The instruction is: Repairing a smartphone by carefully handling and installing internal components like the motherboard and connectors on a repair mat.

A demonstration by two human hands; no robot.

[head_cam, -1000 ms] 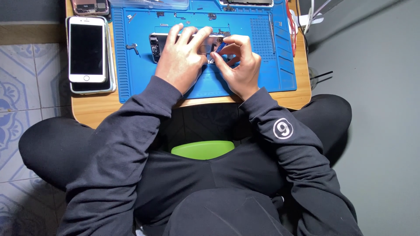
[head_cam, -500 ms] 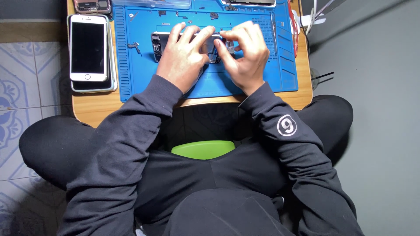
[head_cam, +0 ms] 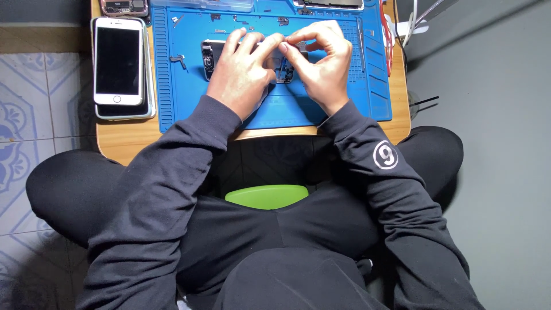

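An opened phone (head_cam: 209,58) with its insides bare lies on a blue repair mat (head_cam: 189,103); my hands cover most of it. My left hand (head_cam: 244,72) lies across the phone and holds it down, with the fingers spread toward its upper edge. My right hand (head_cam: 322,64) is curled beside it. Its thumb and forefinger pinch a small grey part (head_cam: 300,49) just above the phone, and their tips touch my left fingertips. The phone's right half is hidden.
A white phone (head_cam: 117,60) lies on a stack of others at the left of the wooden table (head_cam: 123,143). Small screws and parts (head_cam: 178,58) dot the mat. Thin tools (head_cam: 361,40) and red and white cables (head_cam: 396,28) lie at the right. More phone parts sit along the far edge.
My right hand has shifted up and left, and its fingers have curled until the pinch meets my left fingertips over the phone. My left hand has stayed on the phone.
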